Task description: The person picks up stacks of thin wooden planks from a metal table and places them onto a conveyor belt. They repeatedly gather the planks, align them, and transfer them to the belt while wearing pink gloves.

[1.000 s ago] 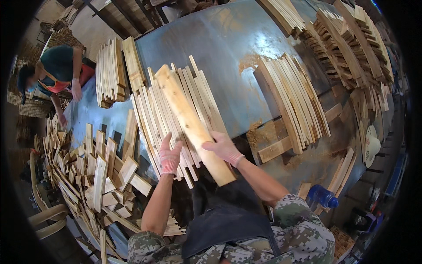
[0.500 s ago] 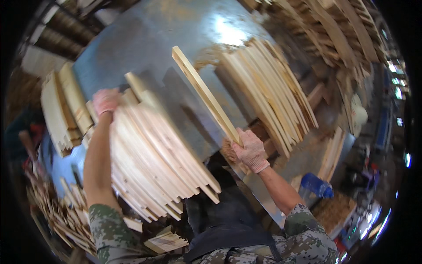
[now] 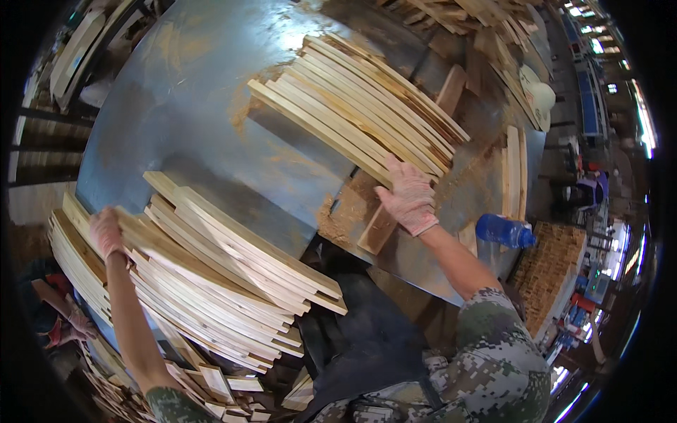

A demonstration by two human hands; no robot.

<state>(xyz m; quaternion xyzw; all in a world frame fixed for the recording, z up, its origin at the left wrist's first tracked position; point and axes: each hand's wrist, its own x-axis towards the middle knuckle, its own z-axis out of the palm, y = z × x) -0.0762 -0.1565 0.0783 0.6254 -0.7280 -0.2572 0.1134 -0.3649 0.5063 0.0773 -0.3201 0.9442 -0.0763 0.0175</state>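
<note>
My left hand (image 3: 106, 231), in a pale pink work glove, is closed round the far end of a wooden strip (image 3: 185, 252) on the left stack, slightly blurred. Several more light wooden strips (image 3: 240, 243) lie side by side there, their near ends uneven and close to my body. At the right, my right hand (image 3: 409, 199), in a matching glove, rests open at the near end of a second stack of strips (image 3: 370, 106), thumb apart from the fingers. The fingertips touch the strip ends. That stack lies slanted on the metal table (image 3: 176, 106).
Sawdust (image 3: 347, 211) and a wood block (image 3: 379, 229) lie by the right stack. A blue bottle (image 3: 502, 230) is near the table's right edge, beside two loose strips (image 3: 515, 169). Another person's hands (image 3: 79, 324) show at the far left. Scrap wood (image 3: 211, 384) lies below.
The strip that my right hand held up now lies along the right stack, and that hand has loosened. My left hand has shifted to the left along the other stack. The view has turned.
</note>
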